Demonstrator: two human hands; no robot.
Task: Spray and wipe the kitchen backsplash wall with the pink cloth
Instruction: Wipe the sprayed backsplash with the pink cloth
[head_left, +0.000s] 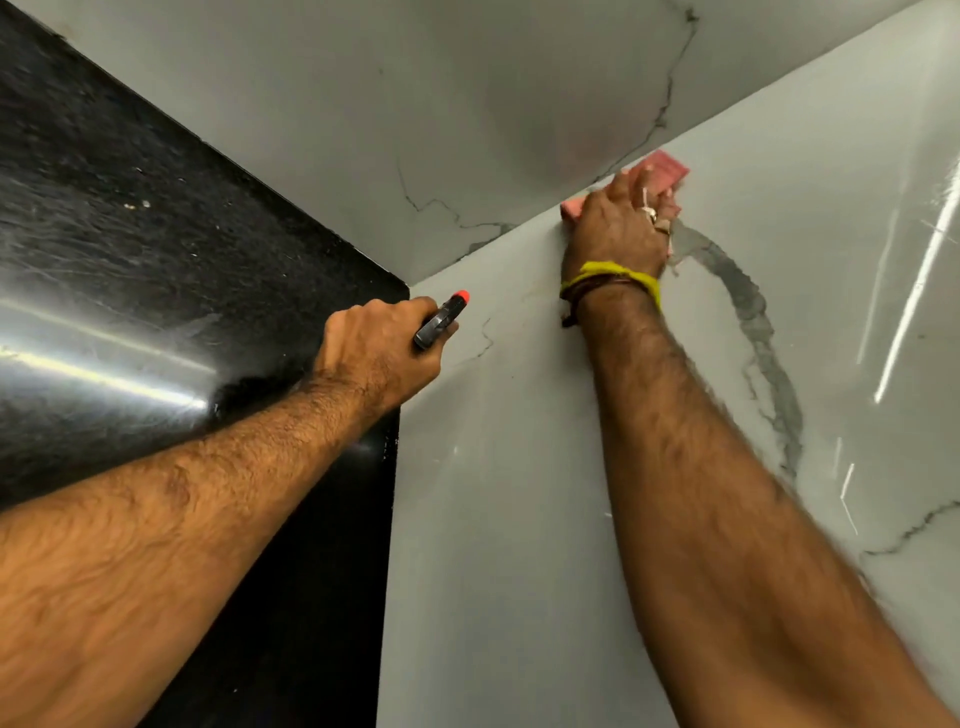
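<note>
My right hand (621, 221) presses the pink cloth (665, 167) against the white marble backsplash wall (519, 467), right at the corner seam where two wall faces meet. The cloth shows above and to the left of my fingers; most of it is hidden under the hand. A yellow thread band circles that wrist. My left hand (379, 351) grips a dark spray bottle head (441, 319) with an orange-red nozzle tip. The nozzle points up and right toward the wall near the countertop corner. The bottle's body is hidden by my fist.
A glossy black granite countertop (130, 234) fills the left side, with bright light streaks on it. Grey veins run across the marble wall (753, 322) to the right of my right wrist. The other wall face (467, 104) rises beyond the corner.
</note>
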